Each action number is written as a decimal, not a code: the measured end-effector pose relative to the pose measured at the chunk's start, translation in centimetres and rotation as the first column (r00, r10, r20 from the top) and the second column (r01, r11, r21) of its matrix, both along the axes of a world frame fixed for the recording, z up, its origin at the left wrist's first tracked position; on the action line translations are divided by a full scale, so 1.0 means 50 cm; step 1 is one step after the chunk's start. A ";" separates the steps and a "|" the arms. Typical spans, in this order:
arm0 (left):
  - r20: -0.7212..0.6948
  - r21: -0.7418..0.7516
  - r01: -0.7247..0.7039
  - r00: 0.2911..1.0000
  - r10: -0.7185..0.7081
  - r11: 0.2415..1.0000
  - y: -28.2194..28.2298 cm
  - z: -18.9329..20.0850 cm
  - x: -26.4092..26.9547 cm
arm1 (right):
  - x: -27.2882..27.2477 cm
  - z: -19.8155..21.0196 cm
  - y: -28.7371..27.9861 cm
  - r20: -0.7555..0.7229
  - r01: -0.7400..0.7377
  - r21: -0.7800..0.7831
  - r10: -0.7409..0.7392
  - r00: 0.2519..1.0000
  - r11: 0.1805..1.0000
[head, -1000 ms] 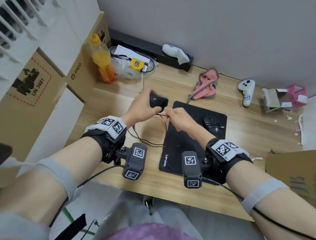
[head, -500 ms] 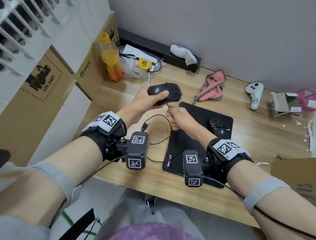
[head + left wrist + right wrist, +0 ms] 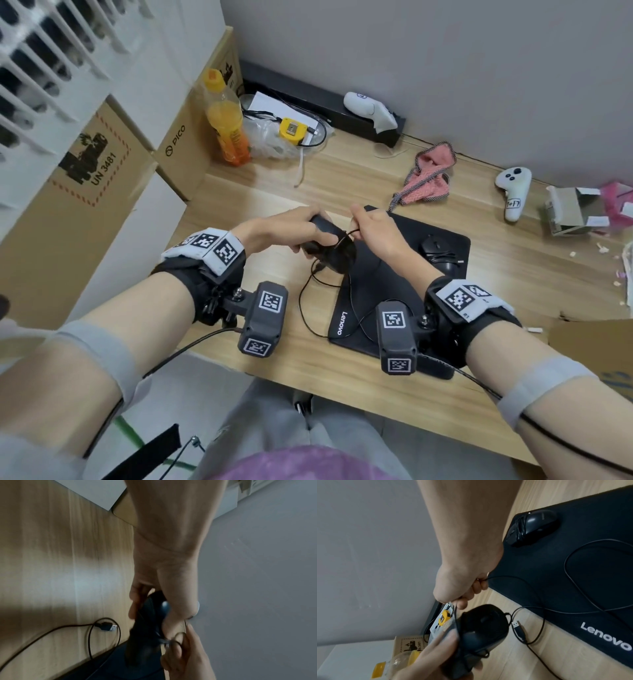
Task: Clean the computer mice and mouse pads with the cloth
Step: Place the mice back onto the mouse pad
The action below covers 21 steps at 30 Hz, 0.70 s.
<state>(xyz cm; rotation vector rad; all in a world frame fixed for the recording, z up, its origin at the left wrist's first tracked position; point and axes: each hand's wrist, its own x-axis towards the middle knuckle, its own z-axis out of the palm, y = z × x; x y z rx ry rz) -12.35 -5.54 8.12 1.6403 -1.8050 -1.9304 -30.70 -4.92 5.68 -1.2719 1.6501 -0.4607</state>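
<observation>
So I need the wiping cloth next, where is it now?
In the head view the pink cloth lies crumpled on the desk near the wall, just beyond the black mouse pad's far edge, left of the white controller.

The mouse pad (image 3: 387, 284) is black with white "Lenovo" lettering, on a pale wood-grain table (image 3: 281, 192); on the pad's far right corner sits a black mouse (image 3: 439, 251) bound in black cable; at the pad's left edge a second mouse (image 3: 329, 248) is black too, its cord (image 3: 308, 308) black; beyond the pad's far edge lies a pink cloth (image 3: 428, 178) with a grey-and-white trim; far left of the pad stands an orange bottle (image 3: 226, 126) with a yellow cap.
</observation>
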 end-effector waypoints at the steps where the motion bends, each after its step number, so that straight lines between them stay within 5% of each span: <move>1: -0.086 0.077 0.012 0.996 -0.006 0.997 0.001 0.006 0.002 | 0.000 -0.001 -0.002 0.002 0.012 0.001 -0.012 1.000 1.000; 5: -0.502 0.255 0.028 0.858 0.108 0.967 0.006 0.030 0.000 | -0.013 0.000 0.011 0.210 0.076 0.072 -0.090 0.974 0.994; 9: -0.586 0.279 -0.345 0.678 0.444 0.896 -0.012 0.034 -0.021 | -0.010 -0.015 0.022 0.224 0.081 0.125 -0.107 0.969 0.989; 13: -0.204 -0.088 -0.686 0.722 0.661 0.722 -0.021 0.001 -0.039 | -0.001 0.010 0.023 0.225 -0.092 0.147 0.057 0.973 0.985; 16: -0.060 -0.264 -0.532 0.842 0.536 0.805 -0.013 -0.033 -0.027 | 0.001 0.030 0.001 0.173 -0.155 0.115 0.134 0.976 0.981; 21: -0.055 -0.180 -0.210 0.978 0.203 0.961 -0.008 -0.005 -0.019 | -0.010 0.036 -0.015 0.099 -0.032 0.073 0.024 0.995 0.997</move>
